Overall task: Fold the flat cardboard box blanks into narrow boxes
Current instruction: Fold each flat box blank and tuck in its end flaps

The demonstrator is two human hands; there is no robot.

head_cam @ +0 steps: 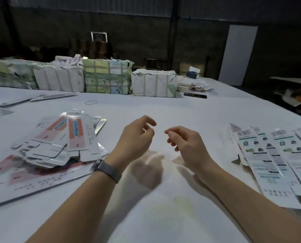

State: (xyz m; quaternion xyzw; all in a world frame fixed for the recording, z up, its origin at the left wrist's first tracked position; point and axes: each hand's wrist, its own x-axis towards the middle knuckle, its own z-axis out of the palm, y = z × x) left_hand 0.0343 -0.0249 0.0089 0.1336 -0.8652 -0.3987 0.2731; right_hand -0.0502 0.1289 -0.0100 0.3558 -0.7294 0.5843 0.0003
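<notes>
While the heap of box blanks [58, 142] lies untouched on the left of the table [163, 109], the left hand [135, 139] and right hand [184, 142] hover mid-table, fingers loosely curled, holding nothing. Printed pieces [272, 158] fan out at right; whether folded, I cannot tell. This looks like a pause between boxes, and the next move calls for picking up a fresh blank.

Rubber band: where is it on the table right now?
In the head view the rubber band lies flat on the white table, left of centre, beyond the left pile of blanks and before the wrapped bundles.

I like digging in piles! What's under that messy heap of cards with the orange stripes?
The heap lies on big flat printed sheets, on the white table. Whatever lies deeper inside is covered.
</notes>
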